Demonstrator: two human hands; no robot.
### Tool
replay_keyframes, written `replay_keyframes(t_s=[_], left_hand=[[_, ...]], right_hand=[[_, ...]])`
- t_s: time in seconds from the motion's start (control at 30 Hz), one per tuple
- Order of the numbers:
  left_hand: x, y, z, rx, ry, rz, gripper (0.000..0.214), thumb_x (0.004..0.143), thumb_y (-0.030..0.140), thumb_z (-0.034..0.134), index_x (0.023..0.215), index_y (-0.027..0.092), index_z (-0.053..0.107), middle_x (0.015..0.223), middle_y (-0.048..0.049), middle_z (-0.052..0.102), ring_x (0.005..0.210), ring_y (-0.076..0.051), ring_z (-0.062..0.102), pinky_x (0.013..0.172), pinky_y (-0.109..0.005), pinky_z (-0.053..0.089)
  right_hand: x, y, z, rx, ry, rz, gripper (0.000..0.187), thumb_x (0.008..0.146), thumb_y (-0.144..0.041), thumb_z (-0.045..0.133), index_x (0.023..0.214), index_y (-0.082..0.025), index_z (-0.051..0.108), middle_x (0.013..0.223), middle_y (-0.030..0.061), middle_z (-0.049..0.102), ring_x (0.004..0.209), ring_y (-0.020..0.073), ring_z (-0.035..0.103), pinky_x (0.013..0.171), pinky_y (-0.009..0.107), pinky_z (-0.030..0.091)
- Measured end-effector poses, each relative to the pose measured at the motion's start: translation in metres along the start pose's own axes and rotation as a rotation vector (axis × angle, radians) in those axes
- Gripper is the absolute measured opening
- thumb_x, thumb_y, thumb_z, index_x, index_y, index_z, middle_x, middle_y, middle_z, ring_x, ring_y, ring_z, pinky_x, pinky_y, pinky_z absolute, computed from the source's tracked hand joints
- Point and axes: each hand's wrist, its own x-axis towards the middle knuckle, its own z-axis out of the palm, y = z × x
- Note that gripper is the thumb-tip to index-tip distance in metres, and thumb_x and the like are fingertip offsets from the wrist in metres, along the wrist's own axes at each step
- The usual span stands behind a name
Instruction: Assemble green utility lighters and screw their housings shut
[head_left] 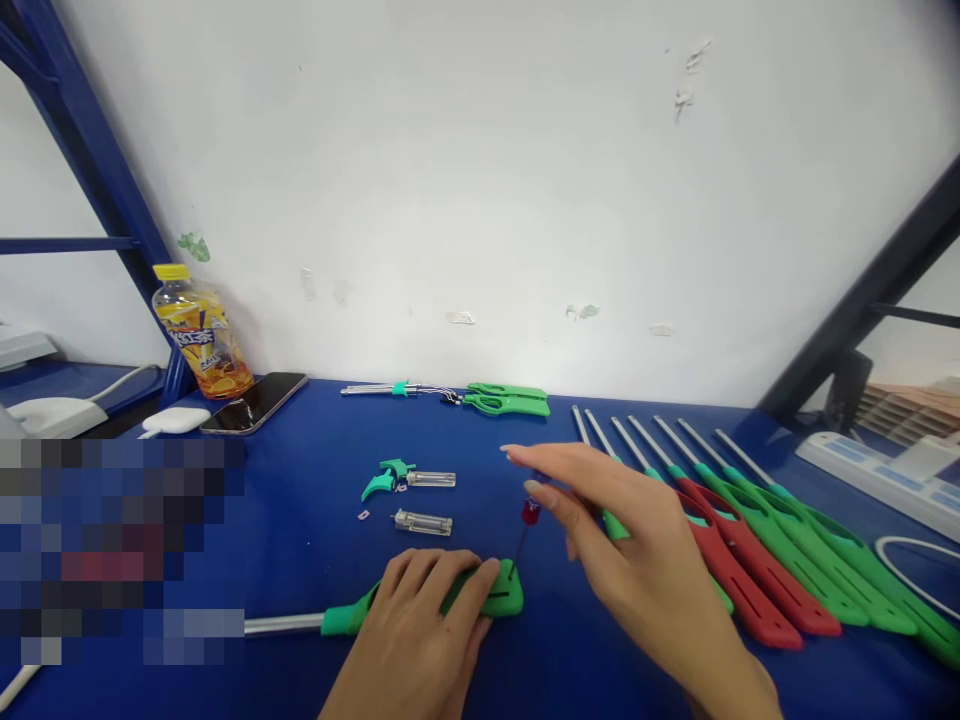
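A green long-necked lighter lies flat on the blue table, its metal tube pointing left. My left hand is closed over its handle and presses it down. Above the handle's right end, my right hand grips a small screwdriver by its dark red handle, thumb and fingers around the top. The thin shaft slants down, its tip at a hole near the lighter's end. Behind the left hand lie two clear fuel tanks and teal trigger pieces.
Several green and red lighters lie in a row at right, beside a white power strip. Opened green lighter shells lie near the wall. A drink bottle and a phone are at back left.
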Motion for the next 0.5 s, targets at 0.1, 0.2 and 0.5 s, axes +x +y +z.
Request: replay_keyframes(t_s=[0.1, 0.2, 0.5], left_hand=[[0.0006, 0.0007, -0.0006, -0.004, -0.011, -0.011, 0.041, 0.104, 0.013, 0.056, 0.143, 0.026, 0.059, 0.129, -0.0042, 0.074, 0.110, -0.027, 0.072, 0.093, -0.043, 0.060], [0.0015, 0.0014, -0.0011, -0.009, -0.014, -0.016, 0.041, 0.104, 0.013, 0.056, 0.143, 0.026, 0.059, 0.128, -0.0041, 0.075, 0.110, -0.026, 0.072, 0.093, -0.042, 0.061], [0.0012, 0.0015, -0.0013, -0.001, 0.005, -0.006, 0.040, 0.104, 0.013, 0.055, 0.142, 0.025, 0.060, 0.126, -0.0052, 0.075, 0.109, -0.026, 0.072, 0.092, -0.041, 0.060]], right_hand=[[0.0003, -0.0013, -0.0003, 0.017, 0.031, 0.015, 0.017, 0.101, -0.026, 0.073, 0.114, -0.036, 0.077, 0.089, -0.0038, 0.071, 0.057, 0.0112, 0.052, 0.055, 0.025, 0.048], [0.0000, -0.0012, -0.0013, -0.010, 0.038, 0.023, 0.013, 0.098, -0.030, 0.078, 0.110, -0.035, 0.079, 0.089, -0.0030, 0.066, 0.059, 0.0110, 0.052, 0.053, 0.024, 0.047], [-0.0026, -0.0033, 0.0000, 0.091, -0.071, 0.045, 0.021, 0.106, -0.031, 0.065, 0.124, -0.036, 0.076, 0.089, -0.0015, 0.064, 0.062, 0.0124, 0.055, 0.057, 0.027, 0.047]])
